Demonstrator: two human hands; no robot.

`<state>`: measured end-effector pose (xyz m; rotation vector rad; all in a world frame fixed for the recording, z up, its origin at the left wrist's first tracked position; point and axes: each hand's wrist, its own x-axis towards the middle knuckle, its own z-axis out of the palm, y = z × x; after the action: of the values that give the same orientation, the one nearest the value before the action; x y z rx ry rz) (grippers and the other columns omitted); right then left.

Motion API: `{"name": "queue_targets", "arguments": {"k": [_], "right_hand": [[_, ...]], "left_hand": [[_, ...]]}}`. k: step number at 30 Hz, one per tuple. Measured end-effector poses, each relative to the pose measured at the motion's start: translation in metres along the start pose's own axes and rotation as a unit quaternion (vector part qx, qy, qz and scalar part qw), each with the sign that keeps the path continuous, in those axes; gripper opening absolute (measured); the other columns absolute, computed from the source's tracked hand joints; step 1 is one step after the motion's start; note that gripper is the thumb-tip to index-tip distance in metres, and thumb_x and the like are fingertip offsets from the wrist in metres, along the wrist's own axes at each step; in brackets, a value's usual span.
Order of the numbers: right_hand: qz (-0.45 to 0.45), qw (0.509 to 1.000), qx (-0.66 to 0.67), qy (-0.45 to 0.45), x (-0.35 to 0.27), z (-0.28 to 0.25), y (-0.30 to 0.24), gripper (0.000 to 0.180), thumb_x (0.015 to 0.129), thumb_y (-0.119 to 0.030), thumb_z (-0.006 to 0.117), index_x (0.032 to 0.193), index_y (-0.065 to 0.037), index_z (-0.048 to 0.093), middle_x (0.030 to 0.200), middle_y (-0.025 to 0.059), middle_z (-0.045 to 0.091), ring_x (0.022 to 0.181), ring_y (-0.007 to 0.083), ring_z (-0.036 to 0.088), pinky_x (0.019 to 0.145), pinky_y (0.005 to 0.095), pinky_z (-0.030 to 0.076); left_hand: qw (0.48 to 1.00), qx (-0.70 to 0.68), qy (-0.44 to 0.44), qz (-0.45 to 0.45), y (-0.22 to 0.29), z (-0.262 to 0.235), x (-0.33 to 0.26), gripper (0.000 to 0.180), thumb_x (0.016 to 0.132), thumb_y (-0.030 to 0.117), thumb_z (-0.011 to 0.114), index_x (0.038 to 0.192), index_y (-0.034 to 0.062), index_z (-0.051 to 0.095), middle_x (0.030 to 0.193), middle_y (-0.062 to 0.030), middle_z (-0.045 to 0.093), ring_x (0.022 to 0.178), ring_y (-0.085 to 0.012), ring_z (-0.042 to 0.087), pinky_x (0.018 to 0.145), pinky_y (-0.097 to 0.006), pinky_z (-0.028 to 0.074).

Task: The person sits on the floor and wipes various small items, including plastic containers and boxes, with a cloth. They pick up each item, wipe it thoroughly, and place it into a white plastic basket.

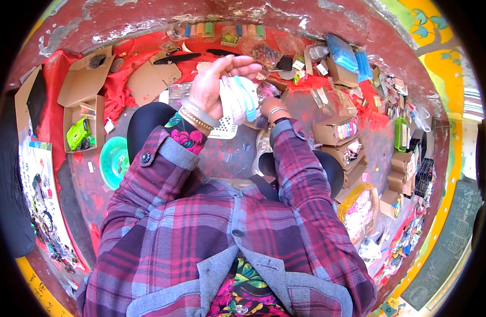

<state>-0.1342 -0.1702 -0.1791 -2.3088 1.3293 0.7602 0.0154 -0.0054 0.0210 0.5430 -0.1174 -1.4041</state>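
Observation:
My left hand (pixel 214 84) is raised in front of me, palm showing and fingers curled at the top. It grips a bunch of curved white and light-blue plastic bands (pixel 242 98). A grey bracelet and gold bangles circle that wrist. My right hand (pixel 268 105) sits just behind the bands, touching them. It is mostly hidden, so its grip cannot be made out. A white perforated tray (pixel 225 128) lies under the hands, between my knees.
Open cardboard boxes (pixel 84 79) lie on red cloth at the left, one holding a green object (pixel 78 134). A teal bowl (pixel 114 161) is by my left knee. Boxes of colourful small goods (pixel 335 131) and a yellow basket (pixel 359 208) crowd the right.

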Motion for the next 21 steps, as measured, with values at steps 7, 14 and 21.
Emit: {"name": "queue_targets", "arguments": {"k": [7,14,21], "right_hand": [[-0.216,0.917,0.315,0.118,-0.075,-0.144,0.007,0.024,0.077,-0.022,0.056,0.087,-0.003,0.065,0.083,0.0123,0.065,0.076,0.0203,0.061,0.070,0.0294,0.047],[-0.278,0.768,0.563,-0.124,-0.193,-0.169,-0.009,0.028,0.082,-0.019,0.060,0.102,0.000,0.057,0.084,0.0053,0.061,0.074,0.0113,0.058,0.065,0.0224,0.047],[-0.262,0.666,0.678,-0.170,-0.192,-0.145,-0.036,0.022,0.078,-0.012,0.064,0.095,0.001,0.060,0.082,0.0046,0.063,0.074,0.0113,0.060,0.067,0.0236,0.047]], "left_hand": [[0.994,-0.027,-0.080,0.076,0.006,0.015,-0.004,0.053,0.093,0.041,0.027,0.118,-0.0013,0.047,0.119,-0.0177,0.051,0.099,-0.0279,0.057,0.087,-0.040,0.046],[0.987,-0.053,-0.125,0.084,0.009,0.020,-0.013,0.063,0.091,0.051,0.022,0.120,0.0007,0.046,0.121,-0.0180,0.049,0.099,-0.0285,0.057,0.087,-0.040,0.046],[0.988,-0.115,-0.058,0.079,-0.003,0.024,-0.009,0.062,0.088,0.052,0.035,0.120,-0.0013,0.043,0.121,-0.0208,0.047,0.112,-0.0303,0.047,0.095,-0.042,0.039]]}}
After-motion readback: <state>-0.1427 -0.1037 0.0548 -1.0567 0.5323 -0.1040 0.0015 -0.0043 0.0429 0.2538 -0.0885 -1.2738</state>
